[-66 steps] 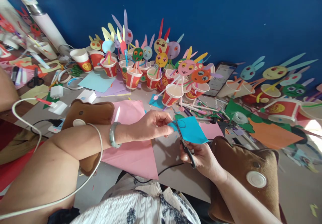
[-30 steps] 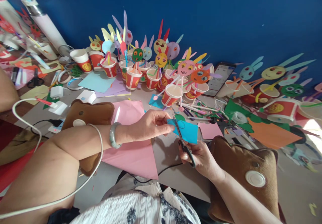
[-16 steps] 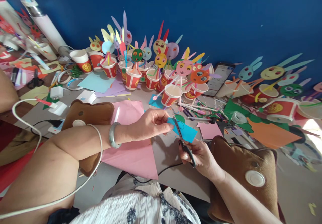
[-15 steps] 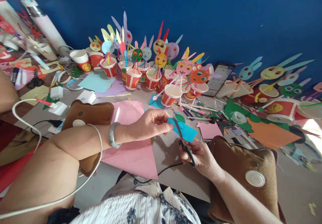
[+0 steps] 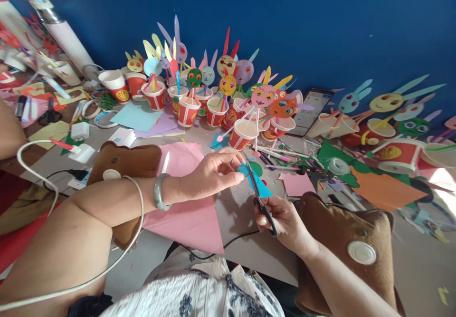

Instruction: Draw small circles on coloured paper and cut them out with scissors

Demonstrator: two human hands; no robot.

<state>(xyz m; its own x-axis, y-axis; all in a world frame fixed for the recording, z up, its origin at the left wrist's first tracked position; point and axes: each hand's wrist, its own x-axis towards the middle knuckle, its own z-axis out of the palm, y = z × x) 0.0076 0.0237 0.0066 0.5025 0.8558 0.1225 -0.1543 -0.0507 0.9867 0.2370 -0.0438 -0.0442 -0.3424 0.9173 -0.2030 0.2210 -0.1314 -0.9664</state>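
Between the finger and thumb of my left hand (image 5: 217, 173) is a small piece of blue paper (image 5: 262, 189), with part of a drawn curve on it. My right hand (image 5: 285, 219) is closed round the black handles of a pair of scissors (image 5: 257, 191). Their blades point up and away and lie across the blue paper near my left fingertips. Below my left wrist a large pink sheet (image 5: 192, 212) lies on the table. A smaller pink piece (image 5: 297, 184) lies to the right of the scissors.
Red paper cups (image 5: 242, 136) with paper rabbit faces stand along the blue wall. Brown cushions (image 5: 349, 255) flank my arms. A white cable (image 5: 140, 212) runs over my left forearm. A phone (image 5: 311, 110) leans behind loose pens (image 5: 274, 153); orange paper (image 5: 388, 188) lies right.
The blue paper has turned in my left hand, and less of it shows right of the blades. My left fingers have shifted slightly; my right hand stays in nearly the same place.
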